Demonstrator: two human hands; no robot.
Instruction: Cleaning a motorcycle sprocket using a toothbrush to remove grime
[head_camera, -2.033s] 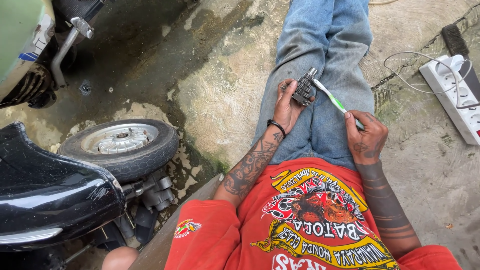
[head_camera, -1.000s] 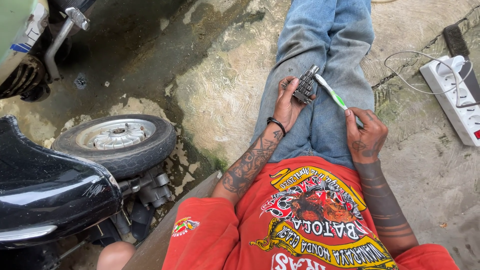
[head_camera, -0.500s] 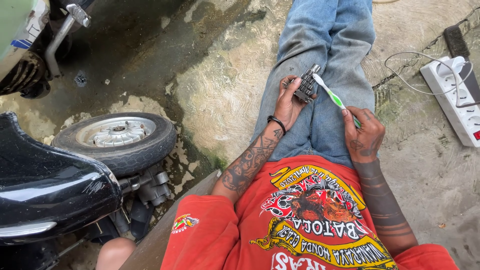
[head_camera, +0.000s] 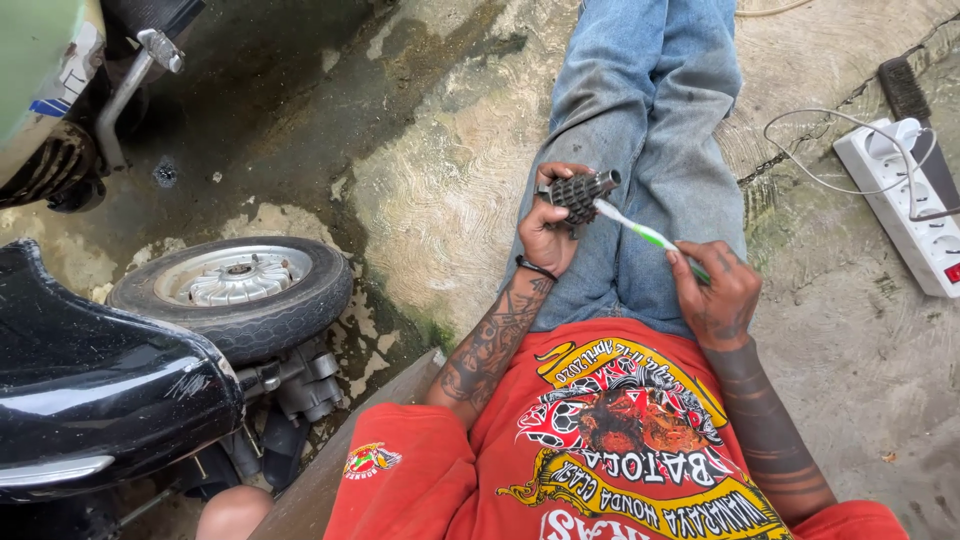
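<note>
Left hand (head_camera: 545, 232) grips a dark toothed gear cluster (head_camera: 580, 192) above the lap, steadying it; right hand (head_camera: 712, 292) closes on a green-white toothbrush (head_camera: 645, 235), bristles meeting the teeth.

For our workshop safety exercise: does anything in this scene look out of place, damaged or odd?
Yes. A white plastic power strip with loose cables lies on bare concrete that shows dark damp-looking patches. The right hand scrubs a black toothed metal part with a green-and-white toothbrush.
</note>
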